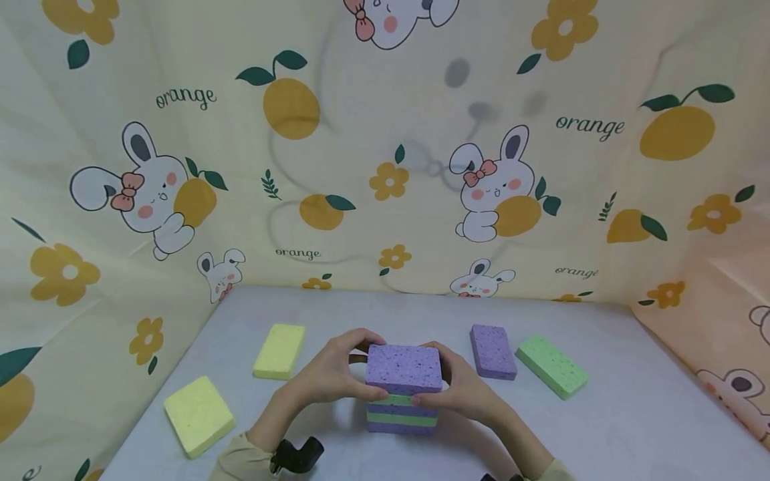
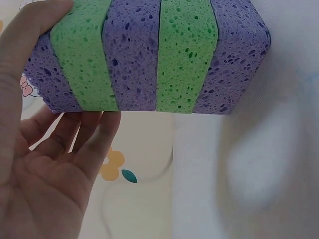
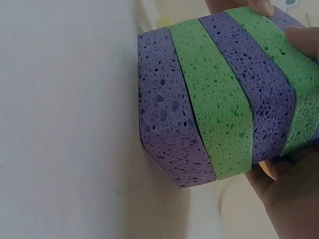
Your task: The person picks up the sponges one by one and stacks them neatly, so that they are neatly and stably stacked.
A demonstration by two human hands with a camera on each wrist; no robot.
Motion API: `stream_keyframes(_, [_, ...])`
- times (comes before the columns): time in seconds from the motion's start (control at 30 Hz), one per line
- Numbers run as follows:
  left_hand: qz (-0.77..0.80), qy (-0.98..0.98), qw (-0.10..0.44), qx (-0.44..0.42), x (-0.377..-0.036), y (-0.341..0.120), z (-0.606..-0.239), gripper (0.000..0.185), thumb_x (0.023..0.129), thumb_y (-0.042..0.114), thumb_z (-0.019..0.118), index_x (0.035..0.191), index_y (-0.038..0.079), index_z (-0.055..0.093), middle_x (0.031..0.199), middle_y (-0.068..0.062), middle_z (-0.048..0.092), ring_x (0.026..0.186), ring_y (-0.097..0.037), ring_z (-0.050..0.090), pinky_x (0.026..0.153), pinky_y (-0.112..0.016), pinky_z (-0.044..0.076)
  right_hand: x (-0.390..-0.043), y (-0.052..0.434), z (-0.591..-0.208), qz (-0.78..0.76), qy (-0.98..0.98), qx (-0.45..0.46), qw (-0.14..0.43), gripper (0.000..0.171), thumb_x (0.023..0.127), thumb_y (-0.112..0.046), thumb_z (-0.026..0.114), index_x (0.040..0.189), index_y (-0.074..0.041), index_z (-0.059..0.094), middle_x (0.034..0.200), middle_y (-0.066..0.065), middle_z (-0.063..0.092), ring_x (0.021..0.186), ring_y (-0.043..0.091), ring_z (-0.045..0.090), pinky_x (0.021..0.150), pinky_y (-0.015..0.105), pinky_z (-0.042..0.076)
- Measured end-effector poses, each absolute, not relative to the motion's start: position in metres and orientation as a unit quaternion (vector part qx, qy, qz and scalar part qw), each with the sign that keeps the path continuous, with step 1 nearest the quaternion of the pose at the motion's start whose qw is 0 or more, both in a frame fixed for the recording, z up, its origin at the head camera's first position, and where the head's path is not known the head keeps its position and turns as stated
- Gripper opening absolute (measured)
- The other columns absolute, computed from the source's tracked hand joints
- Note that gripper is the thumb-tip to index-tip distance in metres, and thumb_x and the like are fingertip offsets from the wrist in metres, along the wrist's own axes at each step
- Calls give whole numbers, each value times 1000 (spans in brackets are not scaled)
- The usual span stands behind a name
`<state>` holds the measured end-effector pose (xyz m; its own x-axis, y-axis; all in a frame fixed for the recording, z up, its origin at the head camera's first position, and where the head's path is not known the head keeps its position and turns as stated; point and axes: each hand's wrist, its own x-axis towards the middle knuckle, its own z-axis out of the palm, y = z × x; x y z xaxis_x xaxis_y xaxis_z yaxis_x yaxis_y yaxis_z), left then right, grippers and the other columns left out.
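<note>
A stack of several sponges stands on the table, purple and green layers alternating, with a purple sponge (image 1: 403,367) on top. My left hand (image 1: 331,374) grips the stack's upper end from the left, its thumb at the front and fingers behind. From the right, my right hand (image 1: 463,384) holds the same top part, thumb across the front near the upper green sponge (image 3: 266,45). In the left wrist view, the bottom purple sponge (image 2: 237,55) rests against the table and the layers sit flush. In the head view, the top sponge hides some fingers.
Two yellow sponges (image 1: 279,351) lie on the left of the white table (image 1: 337,461). On the right lie a loose purple sponge (image 1: 493,352) and a loose green sponge (image 1: 551,366). A printed cloth (image 1: 385,120) with rabbits and oranges hangs around the back and sides.
</note>
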<state>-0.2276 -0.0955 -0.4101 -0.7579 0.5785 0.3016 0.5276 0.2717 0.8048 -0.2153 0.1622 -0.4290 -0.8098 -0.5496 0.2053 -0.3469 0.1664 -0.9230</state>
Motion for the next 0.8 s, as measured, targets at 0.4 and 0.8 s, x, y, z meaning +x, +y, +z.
stream_keyframes(0.4, [488,800,19,349,-227,-94,-411,65,60,40,80,114,22,49,108,9,53,98,-10,51,86,-26,45,-216,165,-428,-577,742,-326,98,62,72,-8,74,125,-13,43,117,6,53,106,26,50,90,38,42])
stream_keyframes(0.8, [496,799,24,339,-226,-93,-412,65,59,39,81,113,23,49,107,9,53,97,-10,51,85,-26,45,-215,200,-413,-561,798,-220,3,35,88,-25,58,119,-11,53,119,8,53,106,26,50,88,39,43])
